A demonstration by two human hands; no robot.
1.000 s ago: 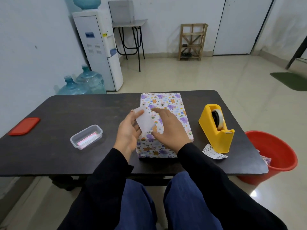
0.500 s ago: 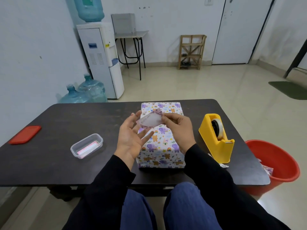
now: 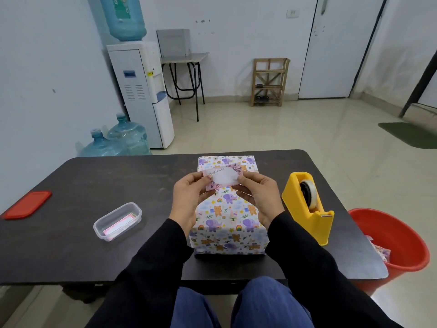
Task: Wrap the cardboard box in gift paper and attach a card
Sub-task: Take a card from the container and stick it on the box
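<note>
The box (image 3: 227,218), wrapped in white paper printed with elephants, bears and rainbows, lies lengthwise on the dark table (image 3: 71,185) in front of me. Above its far half I hold a small card (image 3: 223,178) with a pink floral border and handwritten words, printed face up. My left hand (image 3: 189,200) pinches the card's left end and my right hand (image 3: 257,197) pinches its right end. The card is lifted off the box.
A yellow tape dispenser (image 3: 307,207) stands right of the box. Left of it sit a clear plastic tub (image 3: 117,221) with cards inside and a red lid (image 3: 26,204). A red bucket (image 3: 392,242) stands on the floor at the table's right end.
The card has been turned from its blank side to its printed side and raised toward the box's far half. My right hand moved from resting on the box to gripping the card.
</note>
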